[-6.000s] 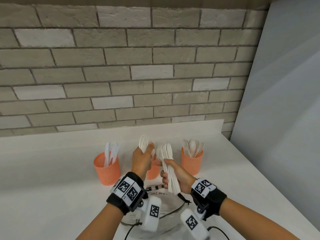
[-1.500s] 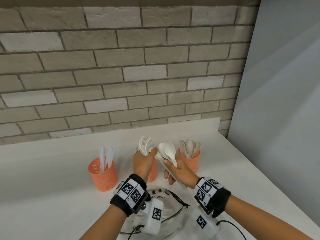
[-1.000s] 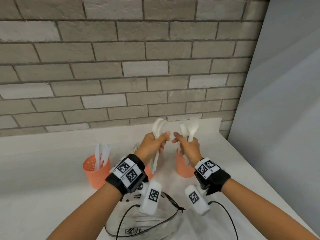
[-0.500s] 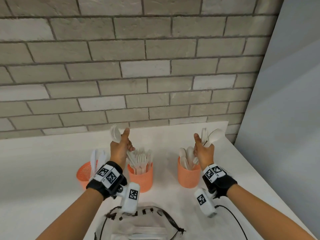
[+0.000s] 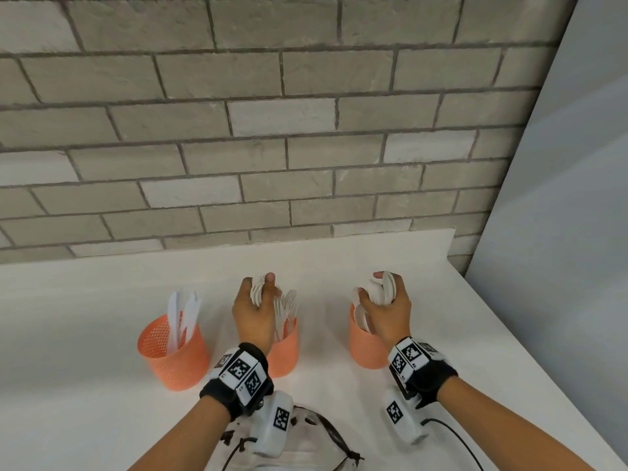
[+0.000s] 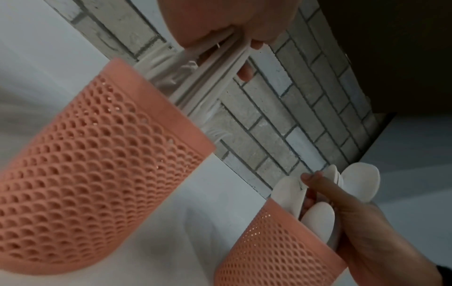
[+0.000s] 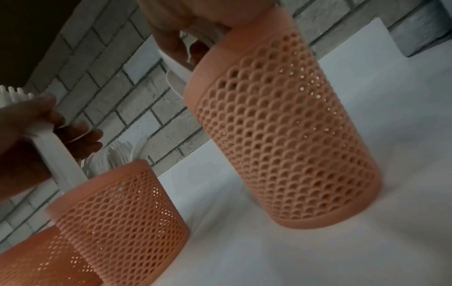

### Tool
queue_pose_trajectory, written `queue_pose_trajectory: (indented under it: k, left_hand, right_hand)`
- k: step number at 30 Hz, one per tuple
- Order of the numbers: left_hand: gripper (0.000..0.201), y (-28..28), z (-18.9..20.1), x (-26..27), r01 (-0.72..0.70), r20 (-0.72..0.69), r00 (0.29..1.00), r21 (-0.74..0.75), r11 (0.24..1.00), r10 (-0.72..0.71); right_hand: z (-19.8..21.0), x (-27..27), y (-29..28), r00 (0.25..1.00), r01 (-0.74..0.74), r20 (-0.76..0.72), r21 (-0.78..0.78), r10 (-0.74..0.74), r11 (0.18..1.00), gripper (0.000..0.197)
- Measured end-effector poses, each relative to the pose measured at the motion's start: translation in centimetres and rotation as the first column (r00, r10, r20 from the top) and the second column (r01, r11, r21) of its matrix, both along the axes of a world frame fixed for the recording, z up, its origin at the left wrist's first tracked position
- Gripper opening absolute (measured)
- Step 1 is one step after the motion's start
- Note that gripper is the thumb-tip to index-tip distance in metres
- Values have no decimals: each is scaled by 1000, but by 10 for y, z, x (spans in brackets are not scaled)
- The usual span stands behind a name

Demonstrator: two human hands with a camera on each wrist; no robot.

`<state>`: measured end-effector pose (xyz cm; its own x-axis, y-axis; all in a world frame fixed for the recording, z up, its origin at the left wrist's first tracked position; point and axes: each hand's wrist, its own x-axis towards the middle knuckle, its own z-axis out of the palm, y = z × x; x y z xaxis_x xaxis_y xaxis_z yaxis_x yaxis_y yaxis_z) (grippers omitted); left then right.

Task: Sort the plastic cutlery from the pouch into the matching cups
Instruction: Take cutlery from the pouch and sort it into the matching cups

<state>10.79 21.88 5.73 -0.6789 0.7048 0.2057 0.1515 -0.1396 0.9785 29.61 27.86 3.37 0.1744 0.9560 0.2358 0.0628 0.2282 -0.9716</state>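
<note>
Three orange mesh cups stand in a row on the white counter. The left cup [image 5: 173, 351] holds knives, the middle cup [image 5: 284, 351] forks, the right cup [image 5: 365, 345] spoons. My left hand [image 5: 255, 311] grips a bundle of white forks [image 5: 258, 289] above the middle cup [image 6: 97, 174], with the handles [image 6: 215, 77] reaching down into it. Over the right cup [image 7: 281, 135], my right hand [image 5: 385, 311] grips a bundle of white spoons [image 5: 382, 291], bowls up [image 6: 362, 180]. The clear pouch [image 5: 306, 447] lies near me, partly hidden by my wrists.
A brick wall [image 5: 272, 130] runs close behind the cups. On the right a grey panel [image 5: 560, 232] borders the counter, and the counter's right edge [image 5: 530, 355] slants toward me. Bare white counter [image 5: 68, 368] stretches to the left of the cups.
Both hands have come down from a raised position. The fork bundle now dips into the middle cup and the spoon bundle into the right cup.
</note>
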Motion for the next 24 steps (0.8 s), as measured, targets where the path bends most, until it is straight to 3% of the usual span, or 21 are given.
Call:
queue_pose_trajectory:
  k: [2,4,6,8,10,13,15,18,20,24]
  left_hand:
    - [34,2,-6,1,-24,-47,999,-38,999,23]
    - [22,2,-8,3,-54,-130,990,-39,998,49]
    - [10,0,-10,4,-69,-125,990,-29,997,65]
    - [13,-1,-12,2,-56,-101,993,-6,998,56]
    - [16,-1,-16,-2,-32,-141,989,27,999,36]
    - [19,0,-23,-5,-2,-299,954,-4,1000,1]
    - [33,1,-27,-4,-5,-385,922,-119,993,-42]
    - [51,-1,-21,-3,-93,-548,829,-333,938,-113]
    - [48,-3,-18,0,-141,-598,776,-474,869,-201]
    - [61,-6,-16,6,-209,-674,682,-551,808,-283]
  right_hand:
    - [0,0,-2,1000,7,20,37,-7,999,36]
    - [0,1,-4,1000,4,18,49,-5,999,41]
    - [-2,3,-4,1000,-9,5,72,9,997,41]
    - [-4,4,-4,1000,-20,25,98,18,995,38]
    - [-8,6,-2,993,-28,113,141,12,990,35]
    - [-14,10,0,942,-86,335,240,1,967,14]
    - [-16,14,0,851,-131,524,267,-30,955,33]
    - [-13,19,2,572,-174,819,185,-54,967,67]
    - [-5,22,1,407,-159,913,84,-12,984,81]
    - [12,21,-5,307,-138,949,-23,64,990,99]
